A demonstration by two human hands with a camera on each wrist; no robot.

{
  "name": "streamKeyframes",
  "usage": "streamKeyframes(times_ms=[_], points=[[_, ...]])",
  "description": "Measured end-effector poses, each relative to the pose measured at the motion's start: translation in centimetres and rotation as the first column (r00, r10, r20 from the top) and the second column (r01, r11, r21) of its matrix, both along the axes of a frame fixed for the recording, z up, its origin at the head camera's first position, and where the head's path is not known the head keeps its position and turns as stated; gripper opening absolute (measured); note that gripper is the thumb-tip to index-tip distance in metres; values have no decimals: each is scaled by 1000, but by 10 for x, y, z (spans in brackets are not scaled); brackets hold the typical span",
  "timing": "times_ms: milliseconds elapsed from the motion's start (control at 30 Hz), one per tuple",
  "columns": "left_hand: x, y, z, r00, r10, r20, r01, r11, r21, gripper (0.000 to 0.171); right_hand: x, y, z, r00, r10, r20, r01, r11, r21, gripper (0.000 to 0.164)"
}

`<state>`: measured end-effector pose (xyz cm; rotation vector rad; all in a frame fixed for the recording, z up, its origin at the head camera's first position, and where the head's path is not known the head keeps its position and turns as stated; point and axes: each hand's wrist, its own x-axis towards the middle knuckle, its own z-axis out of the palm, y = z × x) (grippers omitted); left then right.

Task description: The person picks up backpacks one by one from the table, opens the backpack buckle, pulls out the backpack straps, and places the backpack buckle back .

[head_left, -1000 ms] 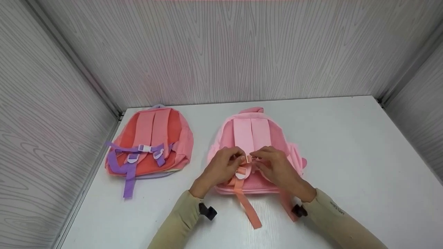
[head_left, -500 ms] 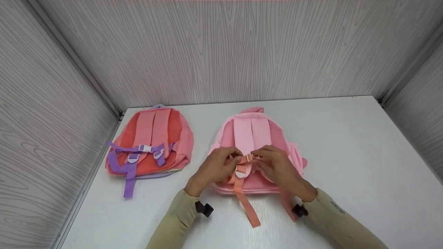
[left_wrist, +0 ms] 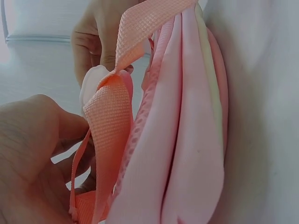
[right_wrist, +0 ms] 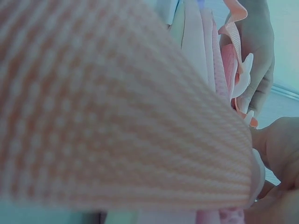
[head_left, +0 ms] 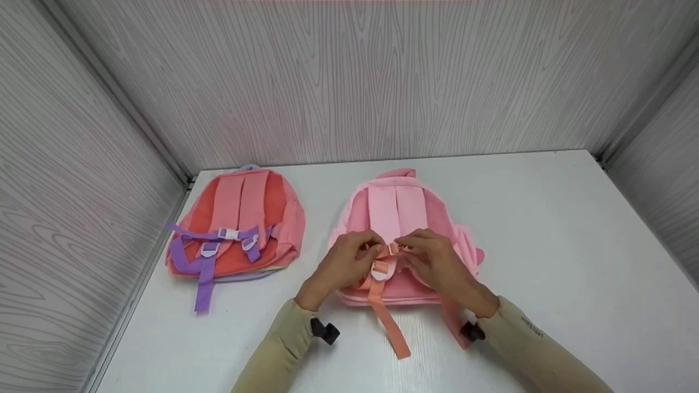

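Observation:
A pink backpack lies on the table with its shoulder straps facing up. Across its lower middle runs an orange chest strap with a small buckle, between both hands in the head view. My left hand pinches the orange strap just left of the buckle. From the other side, the curled fingers of my right hand pinch the buckle's right end, partly hiding it. Below sits a white strap adjuster with a loose orange webbing tail. In the right wrist view, blurred webbing covers much of the picture.
To the left lies a second backpack, coral and red with purple straps and a white buckle. Both rest on a white table enclosed by grey wood-grain panels. Another orange tail hangs below my right forearm.
My left hand shifted slightly left, then a little back right. The buckle turned and shows more clearly between the fingers. The right hand stayed almost still.

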<state>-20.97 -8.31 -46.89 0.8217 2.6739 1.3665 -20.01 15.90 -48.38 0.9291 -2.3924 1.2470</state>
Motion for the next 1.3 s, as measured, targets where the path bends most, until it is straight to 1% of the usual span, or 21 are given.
streamKeyframes(times_ms=[200,367,500,600,733,833,900,1133,1300], points=[[-1,3,-2,1000,1,-27,0,1000,24,11,-3,-2,-1,1000,-13,-14,13,1000,6,27],[-1,5,-2,1000,12,-17,-12,1000,21,10,-3,-3,-1,1000,-6,-6,6,1000,2,28],[-1,5,-1,1000,2,-9,-2,1000,19,12,-2,-2,1,1000,-7,-8,7,1000,4,28],[0,1,1,1000,-12,15,12,1000,18,13,-2,-1,2,1000,-5,0,5,1000,0,27],[0,-7,5,997,-33,65,32,999,24,13,-1,0,3,1000,-9,21,9,1000,0,27],[-1,-9,7,996,-46,76,44,998,33,12,0,1,4,1000,-16,25,16,1000,-1,28],[-1,-10,6,996,-49,71,46,998,38,12,0,1,4,1000,-18,19,18,1000,-1,27],[-3,-5,1,999,-52,16,51,997,51,12,0,1,2,999,-32,7,32,999,21,27],[-2,-2,0,999,-27,-25,28,999,33,12,-1,1,2,1000,-24,-2,24,999,26,27]])
